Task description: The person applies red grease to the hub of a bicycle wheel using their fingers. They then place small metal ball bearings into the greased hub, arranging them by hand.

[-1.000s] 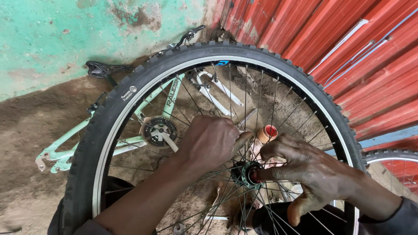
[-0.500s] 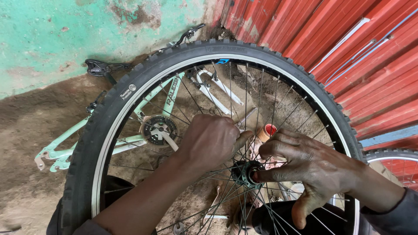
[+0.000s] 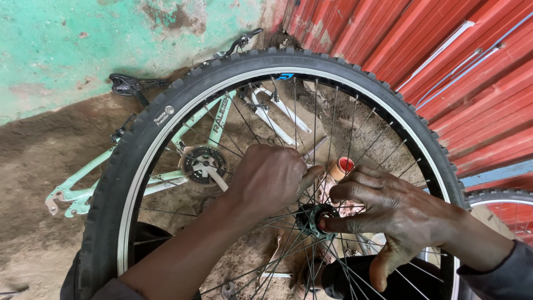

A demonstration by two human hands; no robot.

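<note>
Both hands are working at the middle of the wheel (image 3: 166,128): left hand (image 3: 272,178) is pinching the spokes (image 3: 316,128), right hand (image 3: 388,216) is gripping the hub (image 3: 312,219). Behind it, 1 mint green bike frame (image 3: 89,186) is lying on the dirt floor (image 3: 39,150).

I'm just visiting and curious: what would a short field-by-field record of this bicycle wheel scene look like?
setting: dirt ground beside a green wall and red corrugated sheeting
main thing: spoked bicycle wheel with knobby tyre, held upright
left hand: closed among the spokes just above the hub
right hand: fingertips on the hub
behind the wheel: pale green bicycle frame lying on the ground, with chainring
near the hands: small orange cylinder with a red end
far right: part of another wheel
</note>
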